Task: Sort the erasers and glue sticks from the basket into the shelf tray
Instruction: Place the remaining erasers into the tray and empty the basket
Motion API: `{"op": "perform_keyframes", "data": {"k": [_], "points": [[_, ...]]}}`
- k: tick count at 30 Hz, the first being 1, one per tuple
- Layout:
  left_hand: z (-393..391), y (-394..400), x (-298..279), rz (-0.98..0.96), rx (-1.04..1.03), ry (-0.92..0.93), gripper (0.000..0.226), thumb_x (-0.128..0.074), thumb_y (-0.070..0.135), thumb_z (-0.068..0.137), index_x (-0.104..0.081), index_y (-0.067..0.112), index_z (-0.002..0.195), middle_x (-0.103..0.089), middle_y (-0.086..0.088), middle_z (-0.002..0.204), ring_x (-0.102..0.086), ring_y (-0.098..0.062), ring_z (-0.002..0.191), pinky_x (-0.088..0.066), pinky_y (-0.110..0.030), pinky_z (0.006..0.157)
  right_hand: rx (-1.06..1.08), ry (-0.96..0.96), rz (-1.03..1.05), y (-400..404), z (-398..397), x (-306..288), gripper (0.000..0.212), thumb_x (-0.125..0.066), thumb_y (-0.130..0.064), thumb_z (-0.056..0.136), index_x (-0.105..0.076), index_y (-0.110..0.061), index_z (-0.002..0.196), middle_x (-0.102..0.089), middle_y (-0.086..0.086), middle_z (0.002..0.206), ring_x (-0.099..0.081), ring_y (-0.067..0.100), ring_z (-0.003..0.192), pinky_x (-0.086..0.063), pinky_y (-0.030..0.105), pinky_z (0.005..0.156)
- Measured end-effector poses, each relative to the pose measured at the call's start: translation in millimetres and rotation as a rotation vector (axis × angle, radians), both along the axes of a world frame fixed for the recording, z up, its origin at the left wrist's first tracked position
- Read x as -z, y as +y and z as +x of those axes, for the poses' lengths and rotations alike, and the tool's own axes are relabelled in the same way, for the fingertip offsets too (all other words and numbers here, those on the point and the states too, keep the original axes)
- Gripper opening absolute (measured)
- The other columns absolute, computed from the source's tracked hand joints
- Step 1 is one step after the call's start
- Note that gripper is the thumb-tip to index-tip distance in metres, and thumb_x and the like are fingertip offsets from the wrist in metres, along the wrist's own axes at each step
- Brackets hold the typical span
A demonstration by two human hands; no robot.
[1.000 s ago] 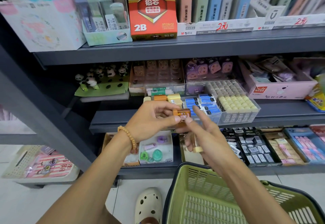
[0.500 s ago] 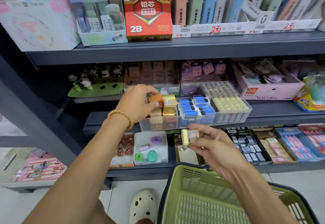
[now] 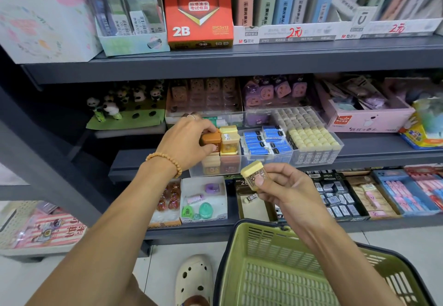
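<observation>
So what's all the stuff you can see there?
Clear shelf tray: one, middle shelf, holding erasers.
Orange-capped eraser: one, tray's left end, gripped by left hand.
Yellow-capped eraser: one, in front of the tray, held by right hand.
Blue erasers: several, tray's middle.
Cream erasers: many, tray's right part.
Red 2B box: one, top shelf.
Panda figures: several, black and white, middle shelf left.
Basket: one, green, bottom right.
Shoe: one, cream, on floor.
Left hand: at the tray.
Right hand: above the basket.
</observation>
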State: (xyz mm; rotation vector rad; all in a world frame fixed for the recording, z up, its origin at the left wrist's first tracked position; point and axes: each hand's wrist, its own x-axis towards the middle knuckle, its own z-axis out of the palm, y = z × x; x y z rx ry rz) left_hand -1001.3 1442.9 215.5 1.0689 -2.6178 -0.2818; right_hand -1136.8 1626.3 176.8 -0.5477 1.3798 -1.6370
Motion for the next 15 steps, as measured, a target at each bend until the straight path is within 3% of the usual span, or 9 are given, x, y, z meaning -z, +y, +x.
{"op": "perform_keyframes", "data": {"k": [3,6,9,12,15], "points": [[2.2,2.8,-1.6,-0.026,-0.011,0.080,0.030,-0.066,0.035,0.087,-0.062,0.027,0.116,-0.053,0.007,0.103,-0.050,-0.015,0.105,-0.045,-0.035,0.091,0.014,0.049,0.014,-1.9,0.8,0.9,0.020,-0.075,-0.001,0.079,-0.067,-0.006,0.097,-0.074,0.014,0.086,-0.065,0.024,0.076,-0.052,0.031,0.069],[2.6,16.5,-7.7,0.007,0.033,0.240,0.019,-0.066,0.031,0.087,-0.067,0.024,0.105,-0.058,0.010,0.092,-0.055,-0.008,0.084,-0.046,-0.028,0.082,0.030,0.082,0.006,-3.5,3.7,1.2,0.018,-0.073,0.001,0.083,-0.066,-0.006,0.098,-0.074,0.014,0.087,-0.068,0.020,0.075,-0.055,0.025,0.064],[1.5,39.2,-14.2,0.179,0.142,0.324,0.016,-0.069,0.028,0.087,-0.071,0.020,0.100,-0.063,0.014,0.085,-0.058,-0.001,0.073,-0.044,-0.009,0.069,0.037,0.096,-0.009,-5.2,6.5,0.2,0.017,-0.073,0.000,0.083,-0.066,-0.008,0.097,-0.073,0.014,0.089,-0.069,0.017,0.074,-0.055,0.022,0.062],[1.2,50.3,-14.2,0.381,0.254,0.318,0.024,-0.076,0.027,0.081,-0.072,0.021,0.103,-0.067,0.010,0.088,-0.056,0.000,0.069,-0.042,-0.007,0.062,0.035,0.087,-0.042,-5.9,10.7,-5.6,0.024,-0.078,-0.009,0.077,-0.067,-0.009,0.098,-0.072,0.016,0.094,-0.070,0.019,0.077,-0.055,0.024,0.066],[3.1,54.5,-15.9,0.427,0.299,0.308,0.027,-0.080,0.020,0.078,-0.073,0.022,0.104,-0.069,0.004,0.093,-0.057,-0.002,0.070,-0.043,-0.008,0.063,0.014,0.088,-0.073,-6.1,15.3,-12.4,0.026,-0.078,-0.013,0.076,-0.067,-0.010,0.100,-0.074,0.017,0.096,-0.072,0.021,0.083,-0.057,0.028,0.073]]}}
